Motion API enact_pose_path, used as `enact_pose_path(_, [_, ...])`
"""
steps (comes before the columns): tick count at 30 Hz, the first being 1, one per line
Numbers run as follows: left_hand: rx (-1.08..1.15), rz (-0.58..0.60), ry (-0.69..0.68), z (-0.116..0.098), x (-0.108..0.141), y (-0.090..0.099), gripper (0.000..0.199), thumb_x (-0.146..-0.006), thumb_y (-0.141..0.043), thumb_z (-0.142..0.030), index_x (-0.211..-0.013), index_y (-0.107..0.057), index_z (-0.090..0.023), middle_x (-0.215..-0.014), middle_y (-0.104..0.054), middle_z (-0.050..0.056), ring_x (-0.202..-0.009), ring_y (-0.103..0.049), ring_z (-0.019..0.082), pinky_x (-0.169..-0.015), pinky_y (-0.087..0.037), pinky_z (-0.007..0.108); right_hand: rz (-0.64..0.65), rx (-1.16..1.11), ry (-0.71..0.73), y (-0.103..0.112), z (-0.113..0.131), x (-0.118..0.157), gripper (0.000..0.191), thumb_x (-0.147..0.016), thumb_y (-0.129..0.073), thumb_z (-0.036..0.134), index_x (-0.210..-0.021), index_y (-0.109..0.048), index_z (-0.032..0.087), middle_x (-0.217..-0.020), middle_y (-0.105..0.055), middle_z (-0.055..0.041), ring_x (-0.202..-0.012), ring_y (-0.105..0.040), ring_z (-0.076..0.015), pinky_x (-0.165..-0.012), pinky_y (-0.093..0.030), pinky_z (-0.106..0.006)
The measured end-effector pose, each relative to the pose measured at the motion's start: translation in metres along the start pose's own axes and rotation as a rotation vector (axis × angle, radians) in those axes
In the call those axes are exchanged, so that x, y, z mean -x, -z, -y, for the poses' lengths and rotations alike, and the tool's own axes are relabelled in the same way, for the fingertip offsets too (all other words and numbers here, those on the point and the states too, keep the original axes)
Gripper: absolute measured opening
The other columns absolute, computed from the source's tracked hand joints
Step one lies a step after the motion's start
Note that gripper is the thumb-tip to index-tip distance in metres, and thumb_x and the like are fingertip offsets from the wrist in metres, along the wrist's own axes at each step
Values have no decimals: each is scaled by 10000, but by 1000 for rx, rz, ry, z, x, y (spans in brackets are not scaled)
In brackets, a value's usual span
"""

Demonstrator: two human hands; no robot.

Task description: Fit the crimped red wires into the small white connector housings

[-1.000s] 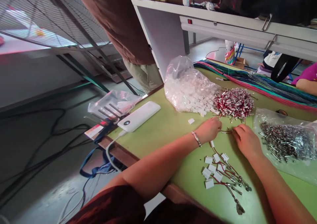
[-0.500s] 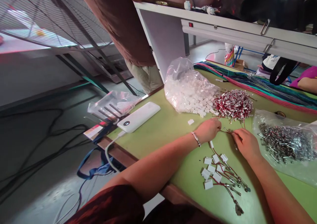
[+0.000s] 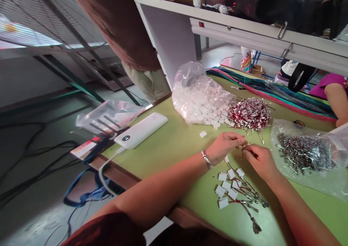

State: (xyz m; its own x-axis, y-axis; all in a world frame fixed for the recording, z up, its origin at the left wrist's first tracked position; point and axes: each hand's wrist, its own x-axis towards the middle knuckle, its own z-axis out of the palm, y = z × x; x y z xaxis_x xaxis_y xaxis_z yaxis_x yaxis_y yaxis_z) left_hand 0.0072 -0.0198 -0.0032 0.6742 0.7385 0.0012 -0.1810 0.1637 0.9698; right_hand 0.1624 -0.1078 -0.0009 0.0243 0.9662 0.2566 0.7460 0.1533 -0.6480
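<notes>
My left hand [image 3: 227, 147], with a bracelet at its wrist, pinches a short thin wire with a metal terminal, mostly hidden by the fingers. Close against it, my right hand [image 3: 259, 159] is closed on the same wire, thumb and forefinger together; a thin end hangs below. Just beyond both hands lies a heap of red wires with silver terminals [image 3: 250, 113]. Nearer to me, several short red wires with white connector housings [image 3: 223, 202] and metal ends lie in a loose group. One loose white housing [image 3: 203, 134] rests left of my left hand.
A clear bag of white housings [image 3: 201, 97] spills toward the wire heap. Metal terminals fill another bag [image 3: 307, 153] at right. A white power bank [image 3: 144, 130] with a cable lies at left. Long wire bundles [image 3: 272, 88] run along the back. A co-worker in brown [image 3: 122, 32] stands behind.
My hands have come closer together, so the wire that showed between them is now mostly covered by fingers. The view has shifted slightly, moving the scene left.
</notes>
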Motion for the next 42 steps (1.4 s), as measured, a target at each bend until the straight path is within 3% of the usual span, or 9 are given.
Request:
enact_pose_path(4, [147,-95,38,-12,-4,7,245,-827,-622,-374,-762,-520,-160,-700,-631,11,-646,-599,111,-675,-489,267,-26,471,-260,47,-28,-7,245,-887,-466,307,-870,-694,221,-894,-704,-49,-790,-623,-180,-711,-434,-270])
enact_pose_path(8, [-101,-185,47,-16,-7,12,188,-857,-544,-325,-761,-491,-171,-539,-440,-71,-424,-353,48,-444,-285,174,84,774,-550,85,-67,-5,186,-839,-524,281,-846,-694,206,-850,-704,-81,-736,-635,-213,-616,-406,-288])
enact_pose_path(13, [-531,-113,-7,-8,-6,9,172,-844,-510,-279,-750,-593,-163,-604,-522,-26,-538,-430,84,-527,-332,200,153,853,-575,73,-83,1,192,-840,-508,251,-849,-678,164,-921,-681,-140,-810,-638,-240,-629,-400,-300])
enact_pose_path(21, [-571,-5,65,2,-9,7,231,-846,-516,-322,-797,-668,-155,-629,-573,-10,-585,-494,100,-574,-384,219,113,855,-539,68,-77,-2,201,-844,-456,237,-809,-640,163,-955,-655,-138,-803,-624,-239,-613,-378,-306])
enact_pose_path(25, [-547,18,45,2,-7,4,214,-839,-523,-293,-787,-675,-152,-626,-575,-10,-584,-499,95,-567,-393,208,-27,654,-475,65,-55,-4,185,-854,-446,290,-835,-604,194,-818,-678,-67,-701,-601,-191,-616,-383,-285])
enact_pose_path(31, [-546,87,21,5,-2,-1,202,-839,-520,-279,-786,-675,-163,-610,-581,-15,-539,-492,93,-497,-380,195,-58,-1,-209,16,-6,5,188,-843,-466,368,-776,-553,215,-615,-587,15,-525,-500,-134,-515,-373,-240])
enact_pose_path(34, [-538,100,19,7,-2,-1,199,-840,-513,-265,-823,-684,-165,-630,-613,-8,-556,-523,100,-505,-402,197,-82,-102,-179,0,1,8,179,-848,-476,358,-793,-562,210,-628,-582,12,-539,-498,-131,-513,-382,-234])
enact_pose_path(38, [-610,110,-41,5,-2,2,203,-848,-513,-253,-791,-686,-164,-630,-625,-3,-571,-537,104,-540,-419,204,-75,-171,-177,3,1,8,208,-835,-499,377,-794,-601,200,-600,-538,21,-532,-462,-127,-498,-371,-233])
enact_pose_path(42, [-882,190,-308,1,-3,10,238,-887,-498,-288,-801,-692,-180,-728,-661,32,-670,-574,136,-642,-438,244,58,-186,-215,13,1,8,212,-821,-503,370,-713,-585,207,-561,-477,42,-528,-423,-121,-492,-333,-233])
